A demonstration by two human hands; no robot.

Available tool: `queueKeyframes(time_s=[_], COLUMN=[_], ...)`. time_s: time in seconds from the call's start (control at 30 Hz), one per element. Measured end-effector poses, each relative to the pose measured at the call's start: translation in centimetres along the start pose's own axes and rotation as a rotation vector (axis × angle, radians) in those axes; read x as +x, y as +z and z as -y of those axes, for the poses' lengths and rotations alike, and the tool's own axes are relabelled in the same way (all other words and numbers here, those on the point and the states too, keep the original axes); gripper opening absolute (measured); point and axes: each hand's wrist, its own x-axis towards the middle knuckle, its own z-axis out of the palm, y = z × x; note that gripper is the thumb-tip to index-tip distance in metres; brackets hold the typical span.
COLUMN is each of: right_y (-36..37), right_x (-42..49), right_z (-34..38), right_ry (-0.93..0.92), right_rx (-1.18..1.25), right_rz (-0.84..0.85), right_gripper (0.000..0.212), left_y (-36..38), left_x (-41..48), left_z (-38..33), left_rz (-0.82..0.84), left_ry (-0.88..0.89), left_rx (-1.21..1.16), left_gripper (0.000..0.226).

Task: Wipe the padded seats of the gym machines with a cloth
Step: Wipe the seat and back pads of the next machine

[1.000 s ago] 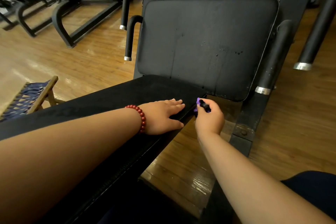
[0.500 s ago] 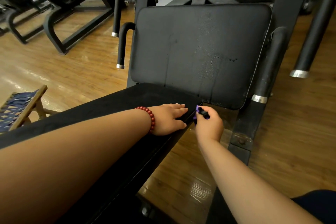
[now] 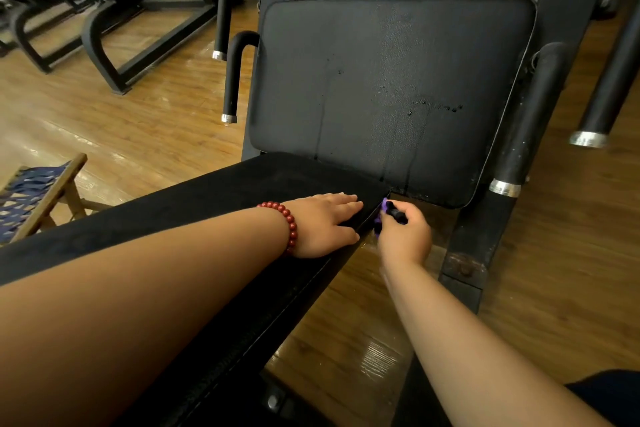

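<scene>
A long black padded seat [image 3: 214, 204] runs from the lower left toward a black padded back pad [image 3: 388, 90] that shows wet streaks and droplets. My left hand [image 3: 322, 224], with a red bead bracelet at the wrist, rests flat on the seat's far corner with straight fingers. My right hand [image 3: 403, 236] is curled beside the seat's right edge and grips a small purple and black object [image 3: 387, 211]; I cannot tell what it is. No cloth shows clearly.
Black handle bars with silver caps [image 3: 228, 80] stand left of the back pad, and thicker posts [image 3: 519, 135] at its right. More machine frames [image 3: 114, 45] stand on the wooden floor at back left. A wooden stool with blue webbing [image 3: 31, 198] sits at left.
The view has tilted slightly, so the back pad sits lower in frame. Both hands stay at the seat's far corner, the right still gripping the purple object.
</scene>
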Motion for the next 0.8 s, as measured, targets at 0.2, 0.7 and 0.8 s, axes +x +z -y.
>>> queueKeyframes(time_s=[0.2,0.7,0.8], right_y=[0.0,0.2,0.6], right_x=[-2.2,0.1,1.9], right_z=[-0.5,-1.6,-1.3], right_ry=[-0.036,-0.077,-0.026], right_rx=[0.018,0.024,0.022], right_rz=[0.011,-0.011,-0.031], right_gripper=[0.029,0.026,0.025], left_y=[0.0,-0.5,-0.4], left_x=[0.1,2.0,2.3], left_z=[0.0,-0.4,-0.3], left_rz=[0.003,0.008,0.002], left_ry=[-0.001,-0.015,-0.01], left_rx=[-0.013,-0.009,-0.015], left_gripper=[0.061,0.062,0.062])
